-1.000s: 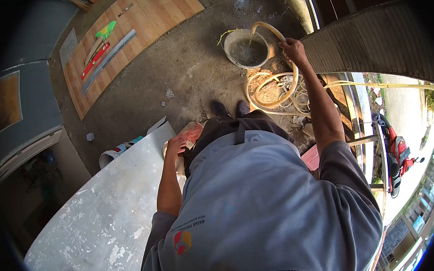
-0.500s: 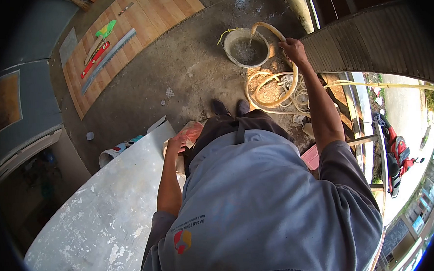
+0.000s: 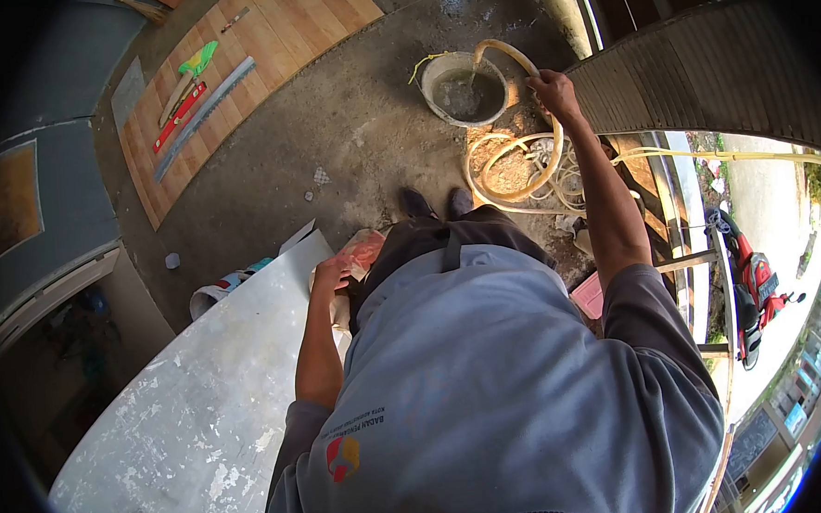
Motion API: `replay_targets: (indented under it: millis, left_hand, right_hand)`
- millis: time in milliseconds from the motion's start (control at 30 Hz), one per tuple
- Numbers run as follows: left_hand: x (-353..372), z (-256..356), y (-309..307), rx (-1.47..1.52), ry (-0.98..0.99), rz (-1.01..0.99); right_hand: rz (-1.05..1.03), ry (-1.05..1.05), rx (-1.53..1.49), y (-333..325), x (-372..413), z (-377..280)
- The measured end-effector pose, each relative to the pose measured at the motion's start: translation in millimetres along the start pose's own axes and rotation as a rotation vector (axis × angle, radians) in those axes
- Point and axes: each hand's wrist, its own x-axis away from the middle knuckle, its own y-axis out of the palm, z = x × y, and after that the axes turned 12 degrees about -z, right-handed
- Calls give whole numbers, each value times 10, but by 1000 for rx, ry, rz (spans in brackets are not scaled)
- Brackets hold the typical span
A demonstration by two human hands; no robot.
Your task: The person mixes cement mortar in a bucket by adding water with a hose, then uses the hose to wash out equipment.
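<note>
My right hand [image 3: 555,96] is closed around a pale yellow hose [image 3: 511,54], a little behind its bent-over end. From that end water runs into a round grey bucket [image 3: 438,108] standing on the floor, with a yellow cord at its rim. Water covers the bucket's inside. My left hand [image 3: 332,274] is low at my side, by the edge of a grey, paint-flecked table [image 3: 195,398]. Its fingers are loosely apart, partly shadowed, and nothing shows in them. Crumpled reddish plastic [image 3: 364,248] lies just beyond this hand.
Hose coils [image 3: 481,183] lie on the floor right of my feet. At the far left, a wood-patterned sheet [image 3: 278,31] carries a red spirit level [image 3: 180,118], a grey metal bar [image 3: 204,119] and a green item [image 3: 198,59]. A corrugated panel [image 3: 708,83] stands at the right.
Water keeps running from the hose into the bucket. Both hands stay in place; the view has shifted only slightly.
</note>
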Motion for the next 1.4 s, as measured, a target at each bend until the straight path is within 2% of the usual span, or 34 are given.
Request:
replay_targets:
  millis: [167, 367, 567, 867, 1400]
  left_hand:
    - [-16, 13, -12, -11, 27, -31]
    - [-122, -82, -84, 7, 45, -50]
    - [-25, -24, -41, -57, 19, 7]
    - [-16, 11, -52, -24, 13, -3]
    - [11, 27, -4, 1, 3, -19]
  right_hand:
    - [-2, 89, 25, -33, 28, -19]
    - [27, 32, 46, -21, 34, 25]
    - [28, 45, 63, -19, -29, 128]
    - [10, 89, -13, -42, -52, 45]
    - [33, 62, 60, 2, -143, 134]
